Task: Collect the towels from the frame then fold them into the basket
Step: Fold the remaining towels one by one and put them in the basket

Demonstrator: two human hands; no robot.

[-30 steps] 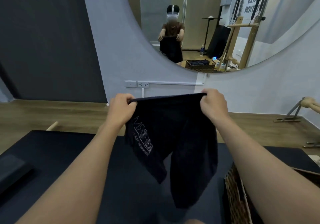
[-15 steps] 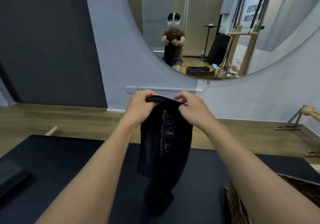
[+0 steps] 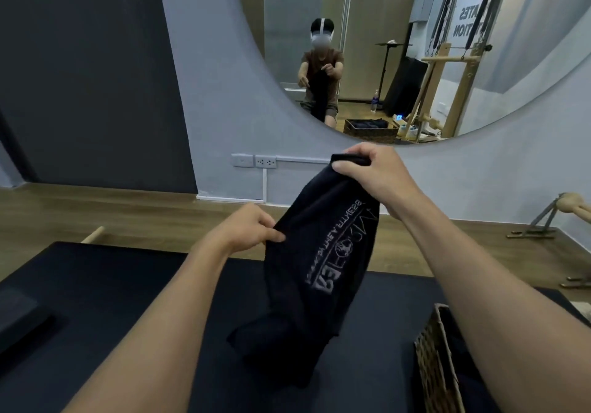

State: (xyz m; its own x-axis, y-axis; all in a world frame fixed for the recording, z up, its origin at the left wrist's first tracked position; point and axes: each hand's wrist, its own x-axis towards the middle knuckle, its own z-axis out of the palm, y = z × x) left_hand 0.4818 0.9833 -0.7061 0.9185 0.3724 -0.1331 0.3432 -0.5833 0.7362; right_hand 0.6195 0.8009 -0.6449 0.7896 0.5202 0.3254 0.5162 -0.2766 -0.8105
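Observation:
A dark navy towel (image 3: 319, 272) with pale lettering hangs folded lengthwise in front of me. My right hand (image 3: 371, 169) grips its top end, raised high. Lower and to the left, my left hand (image 3: 252, 230) pinches the towel's left edge about a third of the way down. The towel's lower end bunches on the dark padded surface (image 3: 112, 300). A woven wicker basket (image 3: 435, 358) stands at the lower right, partly hidden behind my right forearm; its contents cannot be made out.
A large round mirror (image 3: 399, 44) on the grey wall reflects a seated person, a basket and a wooden frame. A wall socket (image 3: 265, 161) sits below it. Wooden floor runs beyond the surface, with a wooden-and-metal stand (image 3: 556, 214) at right. A dark block (image 3: 19, 316) lies at left.
The towel's top corners were brought together. My left hand then let go of the top and slid down to the towel's left edge, while my right hand kept the top.

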